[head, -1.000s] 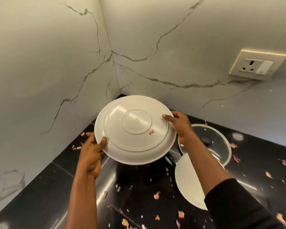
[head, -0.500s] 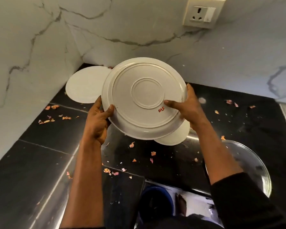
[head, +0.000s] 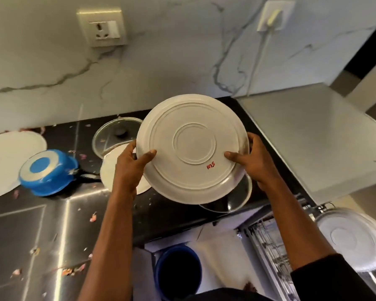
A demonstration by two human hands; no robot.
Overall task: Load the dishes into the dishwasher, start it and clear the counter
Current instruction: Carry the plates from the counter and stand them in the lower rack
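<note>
Both hands, left hand [head: 129,168] and right hand [head: 251,164], grasp the stiff, likely breakable white plate [head: 192,146] at nine and three o'clock on its rim.

On the veined marble wall [head: 171,61] sit a switched socket [head: 101,29] and a second socket [head: 274,15] trailing a pale cable [head: 254,64]; a blue bin [head: 178,272] stands on the floor.
</note>
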